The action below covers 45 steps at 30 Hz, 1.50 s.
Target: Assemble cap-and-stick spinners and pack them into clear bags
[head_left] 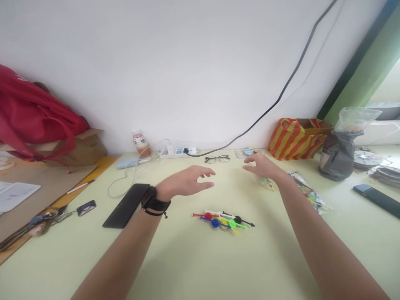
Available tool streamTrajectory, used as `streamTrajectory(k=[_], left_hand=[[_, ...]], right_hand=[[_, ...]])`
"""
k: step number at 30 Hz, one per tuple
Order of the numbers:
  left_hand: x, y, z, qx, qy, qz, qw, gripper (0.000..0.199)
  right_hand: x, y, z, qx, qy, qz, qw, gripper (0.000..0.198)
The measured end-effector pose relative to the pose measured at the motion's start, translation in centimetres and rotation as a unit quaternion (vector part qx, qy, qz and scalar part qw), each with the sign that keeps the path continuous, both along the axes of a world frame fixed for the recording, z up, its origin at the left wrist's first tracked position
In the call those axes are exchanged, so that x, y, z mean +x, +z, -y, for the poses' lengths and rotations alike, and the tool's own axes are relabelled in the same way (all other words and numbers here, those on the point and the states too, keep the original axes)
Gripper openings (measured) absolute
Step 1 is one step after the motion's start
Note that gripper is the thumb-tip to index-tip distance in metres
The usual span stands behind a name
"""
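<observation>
Both hands hang above the pale green table (187,266), apart from each other. My left hand (189,181) holds nothing, its fingers loosely spread and pointing right; a dark watch (156,202) is on that wrist. My right hand (261,166) is open too, with fingers apart and pointing left. Between the forearms lies a cluster of arrow-shaped plastic spinners (223,221) in red, white, black, blue, green and yellow, touched by neither hand. Partly hidden under my right hand is a small transparent bag (267,183) with coloured bits. Another plastic bag (309,193) lies beyond the right forearm.
Eyeglasses (217,158) and a power strip (178,152) lie along the wall, near a drink bottle (141,143). A black phone-like slab (126,206) and keys (46,218) are left. At right stand a striped bag (296,139), a grey bag (339,156) and a dark device (378,200).
</observation>
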State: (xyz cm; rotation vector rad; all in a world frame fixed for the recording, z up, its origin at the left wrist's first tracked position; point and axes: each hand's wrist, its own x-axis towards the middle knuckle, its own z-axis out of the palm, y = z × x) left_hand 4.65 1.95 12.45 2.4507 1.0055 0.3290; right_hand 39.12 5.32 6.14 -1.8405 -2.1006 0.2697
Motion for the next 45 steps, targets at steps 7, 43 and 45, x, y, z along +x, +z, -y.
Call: streamTrajectory(k=[7,43,45], left_hand=[[-2.2,-0.7,-1.3,-0.003,0.027,-0.031,0.999,0.049],[-0.1,-4.2,-2.4,-0.198,0.101,0.247,0.943,0.042],[0.1,-4.4,-2.3,-0.192,0.099,0.259,0.941,0.041]], right_hand=[[0.8,-1.5,-0.7,-0.002,0.010,0.000,1.000,0.038],[-2.3,0.0,1.4,-0.169,0.075,-0.179,0.966,0.031],[-1.9,0.7,1.6,-0.163,0.068,-0.160,0.971,0.028]])
